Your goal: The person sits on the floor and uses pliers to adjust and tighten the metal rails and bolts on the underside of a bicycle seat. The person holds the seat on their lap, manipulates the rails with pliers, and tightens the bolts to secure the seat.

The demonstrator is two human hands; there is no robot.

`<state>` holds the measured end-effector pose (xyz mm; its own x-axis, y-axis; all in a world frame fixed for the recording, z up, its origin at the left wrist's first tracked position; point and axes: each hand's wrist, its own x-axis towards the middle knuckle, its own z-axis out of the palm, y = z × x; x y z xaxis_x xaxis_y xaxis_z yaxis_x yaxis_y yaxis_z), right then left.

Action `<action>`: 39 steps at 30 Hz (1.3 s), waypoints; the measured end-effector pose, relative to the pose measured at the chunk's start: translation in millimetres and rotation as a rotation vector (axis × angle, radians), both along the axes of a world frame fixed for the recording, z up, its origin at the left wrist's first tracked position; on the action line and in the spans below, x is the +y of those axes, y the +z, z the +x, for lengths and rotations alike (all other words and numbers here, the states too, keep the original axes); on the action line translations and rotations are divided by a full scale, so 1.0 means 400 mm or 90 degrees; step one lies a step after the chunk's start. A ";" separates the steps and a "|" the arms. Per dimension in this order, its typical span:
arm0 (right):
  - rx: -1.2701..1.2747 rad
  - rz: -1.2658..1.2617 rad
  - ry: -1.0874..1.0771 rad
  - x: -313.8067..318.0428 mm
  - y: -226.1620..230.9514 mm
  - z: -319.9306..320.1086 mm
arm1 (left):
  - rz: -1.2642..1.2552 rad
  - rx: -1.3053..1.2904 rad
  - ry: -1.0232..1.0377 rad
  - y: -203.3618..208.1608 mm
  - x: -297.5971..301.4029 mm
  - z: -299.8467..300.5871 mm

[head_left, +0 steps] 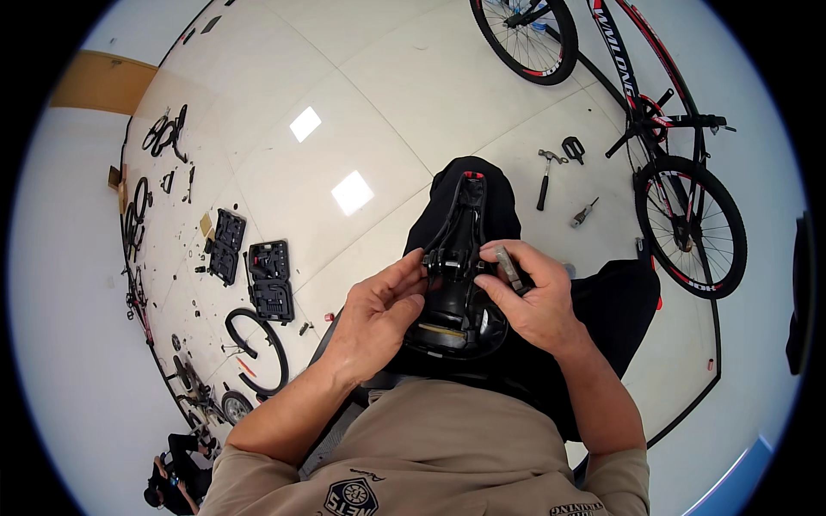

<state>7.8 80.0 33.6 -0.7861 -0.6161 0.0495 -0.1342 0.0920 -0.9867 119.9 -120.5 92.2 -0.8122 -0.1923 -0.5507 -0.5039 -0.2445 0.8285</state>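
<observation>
A black bicycle saddle (446, 303) lies upside down on my lap, its narrow nose pointing away from me and its underside facing up. Across its rails sits a dark seat clamp (449, 261). My left hand (375, 311) pinches the left end of the clamp between bent fingers and thumb. Tucked in the fingers of my right hand (542, 299) is a short grey metal tool (508, 267), whose kind I cannot make out. That hand's thumb and forefinger meet the clamp's right end.
Right of my knee lie a hammer (545, 181), a black pedal (573, 150) and a screwdriver-like tool (584, 212). A black-and-red bicycle (662, 103) stands beyond them. To the left are open tool cases (271, 279), a loose tyre (284, 353) and bicycle parts. Another person (176, 473) is at lower left.
</observation>
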 end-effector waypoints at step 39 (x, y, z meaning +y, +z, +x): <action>0.057 0.098 -0.011 -0.014 0.041 0.025 | -0.307 0.264 -0.310 -0.104 -0.057 -0.105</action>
<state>17.9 74.2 50.1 -0.7935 -0.6080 0.0255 -0.2176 0.2444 -0.9449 78.0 -143.5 50.6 -0.9866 0.0962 -0.1317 -0.0894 0.3563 0.9301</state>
